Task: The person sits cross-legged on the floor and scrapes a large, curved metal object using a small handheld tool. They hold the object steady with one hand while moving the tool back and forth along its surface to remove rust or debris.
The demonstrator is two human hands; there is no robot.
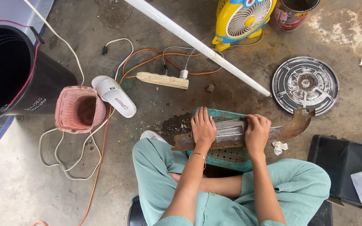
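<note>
Stained concrete floor is seen from above, and a long rusty metal piece is laid across a teal woven stool at its middle. The left hand is pressed flat on the metal piece, fingers spread; the right hand is clamped around it just beside. Beyond the metal piece a white pipe is slanted, and a round metal plate is lying touching its curved end.
</note>
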